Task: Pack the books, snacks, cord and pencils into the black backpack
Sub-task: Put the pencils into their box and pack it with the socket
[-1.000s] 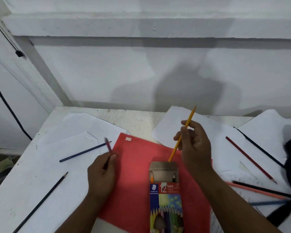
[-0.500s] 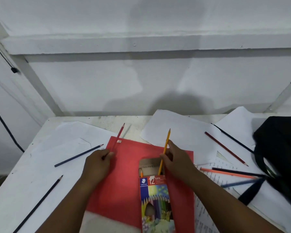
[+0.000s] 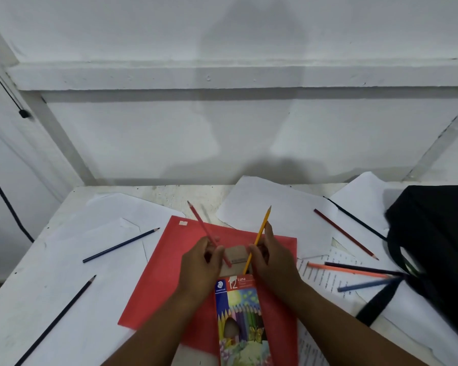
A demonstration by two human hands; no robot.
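- The white table (image 3: 37, 299) is strewn with loose sheets of paper (image 3: 275, 207), and the black backpack (image 3: 434, 247) slumps at its right edge, well away from the hands.
- A red folder (image 3: 169, 273) lies in the middle; the pencil box (image 3: 238, 313) rests on it, open flap pointing away from the person.
- The left hand (image 3: 198, 268) pinches a red pencil (image 3: 204, 228), whose lower end sits at the flap.
- The right hand (image 3: 273, 260) pinches a yellow pencil (image 3: 258, 239), its lower end dipping into the box mouth.
- To my eye, feeding one pencil at a time, blunt end first and in line with the box, would stop them jamming at the opening.
- Other pencils wait: a blue pencil (image 3: 121, 245) and a black pencil (image 3: 56, 318) on the left, several near the backpack.
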